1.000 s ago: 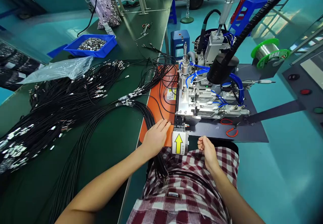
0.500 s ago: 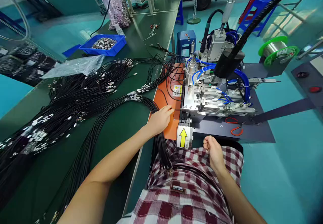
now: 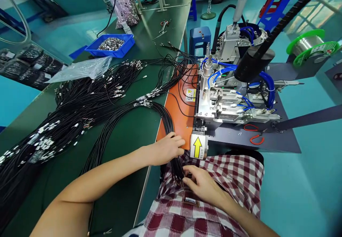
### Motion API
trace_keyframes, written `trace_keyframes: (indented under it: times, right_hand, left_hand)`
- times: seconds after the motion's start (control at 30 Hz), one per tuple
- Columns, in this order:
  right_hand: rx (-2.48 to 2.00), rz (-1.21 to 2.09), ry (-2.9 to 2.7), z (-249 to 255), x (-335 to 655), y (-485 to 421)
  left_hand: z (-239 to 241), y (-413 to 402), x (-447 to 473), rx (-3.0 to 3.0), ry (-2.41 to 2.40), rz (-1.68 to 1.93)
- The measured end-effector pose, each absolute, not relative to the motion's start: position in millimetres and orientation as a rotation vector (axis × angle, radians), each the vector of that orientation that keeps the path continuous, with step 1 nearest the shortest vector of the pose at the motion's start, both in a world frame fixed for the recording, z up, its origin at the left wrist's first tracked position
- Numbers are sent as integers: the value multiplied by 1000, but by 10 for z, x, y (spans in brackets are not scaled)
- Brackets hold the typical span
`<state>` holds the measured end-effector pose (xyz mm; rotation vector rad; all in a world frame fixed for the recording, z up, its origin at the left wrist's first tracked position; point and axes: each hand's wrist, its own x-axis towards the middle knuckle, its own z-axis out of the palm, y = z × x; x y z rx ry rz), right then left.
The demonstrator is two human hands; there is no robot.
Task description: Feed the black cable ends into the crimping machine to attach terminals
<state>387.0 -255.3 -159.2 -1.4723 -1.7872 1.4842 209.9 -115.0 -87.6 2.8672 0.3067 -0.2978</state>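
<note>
A thick bundle of thin black cables (image 3: 167, 117) curves over the bench edge and hangs down to my lap, its bare-looking ends gathered there. My left hand (image 3: 169, 148) lies across the hanging part, fingers curled over it and closed. Just below, my right hand (image 3: 201, 183) reaches the lower ends, thumb and fingertips closing on the end of a cable; exactly how many it holds is hidden. Beneath the bundle is an orange plate (image 3: 180, 114). To its right stands a metal machine (image 3: 229, 105) with blue air tubes.
More black cables (image 3: 80, 98) with white connectors cover the bench (image 3: 128, 141). Behind them sits a blue tray (image 3: 125, 48) of small metal parts. A yellow arrow label (image 3: 197, 147) marks the machine's near corner. Red-handled scissors (image 3: 257, 139) and a wire spool (image 3: 307, 46) are on the right.
My left hand has slid down from beside the machine onto the hanging bundle. My right hand has moved left from my lap to the cable ends. The view has shifted slightly.
</note>
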Motion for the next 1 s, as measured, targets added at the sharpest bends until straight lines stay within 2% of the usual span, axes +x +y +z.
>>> trace_keyframes:
  times: [0.2, 0.33, 0.5, 0.77, 1.0]
  right_hand:
    - [-1500, 1367, -1717, -1520, 3896, -2503]
    - [-1433, 1407, -1360, -1417, 4086, -2517]
    - [-1396, 1277, -1025, -1316, 4338, -2411]
    - [-1420, 1209, -820, -1239, 4377, -2144]
    - [-1299, 1262, -749, -1257, 4533, -2034]
  left_hand:
    - [-840, -1066, 2164, 2745, 296, -260]
    - [-745, -1051, 2227, 2573, 454, -6]
    - [-796, -1074, 2284, 2502, 688, 208]
    - [-804, -1148, 2578, 2583, 700, 158]
    - [-816, -1145, 2874, 2021, 618, 370]
